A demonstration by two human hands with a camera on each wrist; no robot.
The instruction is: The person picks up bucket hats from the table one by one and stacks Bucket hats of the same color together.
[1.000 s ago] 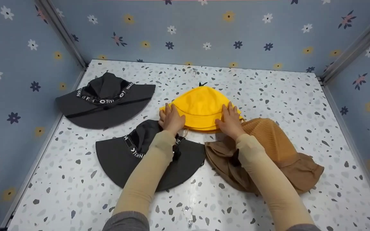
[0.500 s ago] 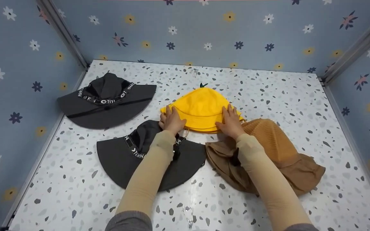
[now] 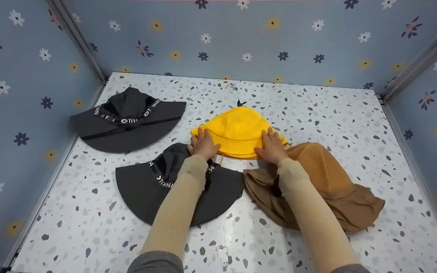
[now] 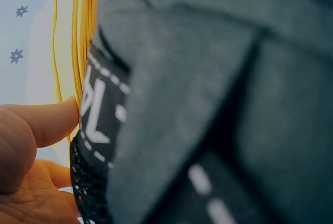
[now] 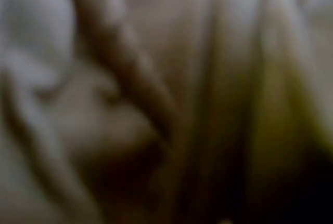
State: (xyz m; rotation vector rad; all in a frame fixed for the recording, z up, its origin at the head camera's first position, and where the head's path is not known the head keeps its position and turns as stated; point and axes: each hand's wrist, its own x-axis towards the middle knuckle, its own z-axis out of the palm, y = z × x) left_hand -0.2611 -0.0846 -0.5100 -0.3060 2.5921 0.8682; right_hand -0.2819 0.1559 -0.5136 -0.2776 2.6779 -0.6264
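Observation:
In the head view a yellow bucket hat (image 3: 241, 125) with a small dark green sprout on top lies at the middle of the table, its brim edge showing layers. My left hand (image 3: 204, 145) rests on the brim's left side with fingers extended; the thumb touches the layered edge in the left wrist view. Across the brim, my right hand (image 3: 272, 148) lies on the right side, fingers likewise extended. A dark grey wide-brim hat (image 3: 142, 193) sits under my left forearm, and a brown hat (image 3: 317, 170) under my right. The right wrist view is blurred cloth.
Another dark grey wide-brim hat (image 3: 127, 125) with a lettered band lies at the back left. The speckled white table (image 3: 317, 110) is bounded by blue flower-patterned panels (image 3: 233, 41) at the back and both sides.
The view has shifted slightly, so everything sits a little lower in the frame. Both hands stay on the yellow hat's brim; the other hats have not moved.

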